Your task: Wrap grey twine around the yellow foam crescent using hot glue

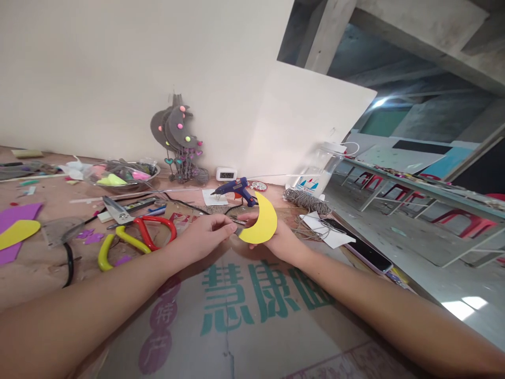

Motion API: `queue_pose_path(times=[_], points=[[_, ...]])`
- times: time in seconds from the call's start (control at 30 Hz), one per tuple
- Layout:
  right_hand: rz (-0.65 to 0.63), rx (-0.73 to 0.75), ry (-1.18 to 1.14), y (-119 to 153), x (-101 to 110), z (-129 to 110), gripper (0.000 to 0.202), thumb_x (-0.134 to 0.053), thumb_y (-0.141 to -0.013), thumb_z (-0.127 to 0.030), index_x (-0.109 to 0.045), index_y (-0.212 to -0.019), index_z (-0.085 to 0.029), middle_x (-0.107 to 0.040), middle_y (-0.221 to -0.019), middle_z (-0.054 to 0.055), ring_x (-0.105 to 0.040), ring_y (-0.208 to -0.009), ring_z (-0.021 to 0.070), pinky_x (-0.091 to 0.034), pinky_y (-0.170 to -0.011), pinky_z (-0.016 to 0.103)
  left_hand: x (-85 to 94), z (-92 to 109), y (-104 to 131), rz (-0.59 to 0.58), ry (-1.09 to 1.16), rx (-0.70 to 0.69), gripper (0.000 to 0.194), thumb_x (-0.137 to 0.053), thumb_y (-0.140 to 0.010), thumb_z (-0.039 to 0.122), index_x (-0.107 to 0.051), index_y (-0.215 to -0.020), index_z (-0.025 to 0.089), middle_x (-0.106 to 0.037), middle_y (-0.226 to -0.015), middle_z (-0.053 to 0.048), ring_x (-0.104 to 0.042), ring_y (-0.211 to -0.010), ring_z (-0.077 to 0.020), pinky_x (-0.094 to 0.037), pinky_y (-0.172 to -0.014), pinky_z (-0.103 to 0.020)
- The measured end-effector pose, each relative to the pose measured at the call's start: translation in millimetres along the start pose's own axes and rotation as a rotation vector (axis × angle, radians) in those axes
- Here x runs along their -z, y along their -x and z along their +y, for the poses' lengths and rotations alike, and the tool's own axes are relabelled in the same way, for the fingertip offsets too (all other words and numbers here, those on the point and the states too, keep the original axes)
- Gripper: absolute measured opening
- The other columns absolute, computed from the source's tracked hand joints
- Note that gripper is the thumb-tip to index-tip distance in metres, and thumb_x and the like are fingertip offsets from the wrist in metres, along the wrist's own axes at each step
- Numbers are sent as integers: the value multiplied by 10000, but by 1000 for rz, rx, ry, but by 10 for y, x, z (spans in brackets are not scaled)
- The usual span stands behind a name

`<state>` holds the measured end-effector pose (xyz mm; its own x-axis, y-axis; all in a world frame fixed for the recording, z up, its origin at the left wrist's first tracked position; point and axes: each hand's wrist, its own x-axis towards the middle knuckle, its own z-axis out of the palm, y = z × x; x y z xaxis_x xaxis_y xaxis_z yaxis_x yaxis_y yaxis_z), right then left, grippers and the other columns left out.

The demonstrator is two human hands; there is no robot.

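Observation:
A yellow crescent moon cutout (266,221) is held up over the cardboard by my right hand (282,243), whose fingers are partly hidden behind it. To its left, my left hand (211,234) is closed in a pinch close to the crescent's lower tip. A small dark bit shows at these fingertips, too small to name. Just beyond both hands a blue glue gun (232,187) rests near a white paper piece (215,197). Printed cardboard (252,326) lies beneath my forearms.
Left of my hands lie red-handled scissors (168,231), yellow-handled scissors (104,255) and purple sheet pieces (11,252). Grey moon ornaments (177,126) hang against the white board. A bowl (134,184), a clock (226,174), grey yarn (307,200), a jug (321,168) and a phone (366,250) surround the work area.

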<state>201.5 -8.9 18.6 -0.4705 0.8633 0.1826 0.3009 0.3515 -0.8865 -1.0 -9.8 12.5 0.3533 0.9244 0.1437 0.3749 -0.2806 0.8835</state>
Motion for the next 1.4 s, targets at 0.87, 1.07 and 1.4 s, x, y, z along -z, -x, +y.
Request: queue_pose_path(times=[0.87,1.07,1.4], points=[[181,42,210,-66,-15,-11,143,-578,-756,-282,-641,-806,-164,-674,-870,57,-616,-801,185,-479,-760,323,3,10,8,-74,-3,-28,314,-472,-758,454,-600,-744,168,-472,-586,29,-386,-529,-102,-265,-467,-200],[240,47,-63,-91,57,74,258,-467,-793,-236,-588,-1015,-184,-647,-895,35,-591,-736,156,-486,-714,302,-4,-37,-34,63,73,-22,305,-468,-763,454,-548,-688,169,-486,-594,34,-420,-558,-105,-314,-522,-204],[186,-26,10,-57,17,-36,335,-507,-811,-458,-504,-655,-162,-494,-546,-26,-446,-490,90,-375,-501,219,-12,-22,-47,156,119,2,276,-491,-761,429,-559,-719,165,-507,-607,39,-429,-552,-100,-324,-528,-211]])
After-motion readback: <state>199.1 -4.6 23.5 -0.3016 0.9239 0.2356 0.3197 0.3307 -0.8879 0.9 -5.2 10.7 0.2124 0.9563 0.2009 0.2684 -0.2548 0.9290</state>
